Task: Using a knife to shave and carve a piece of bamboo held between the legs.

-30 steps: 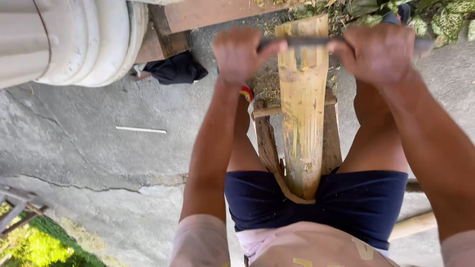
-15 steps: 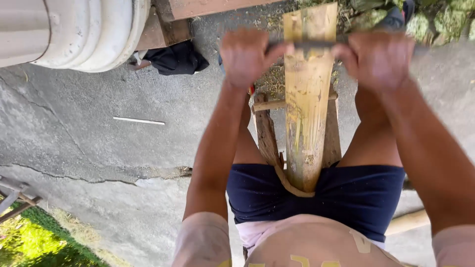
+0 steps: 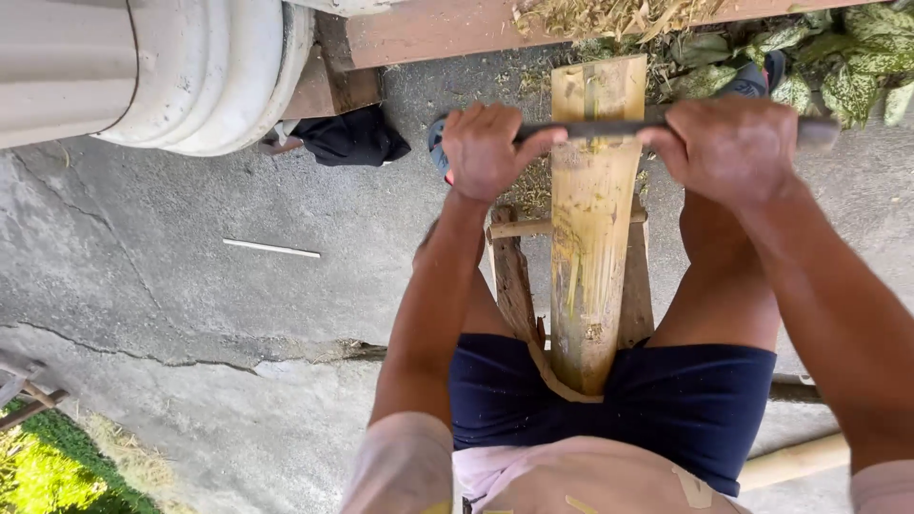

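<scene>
The person sits astride a low wooden bench (image 3: pixel 514 276), a long split slab of pale yellow bamboo (image 3: pixel 592 247) lying lengthwise on it between the thighs. The left hand (image 3: pixel 487 150) and right hand (image 3: pixel 731 148) each clench an end of a dark metal blade (image 3: pixel 595 128) laid across the slab's far end. This looks like a scraping stroke; pulling it evenly toward the body seems called for.
</scene>
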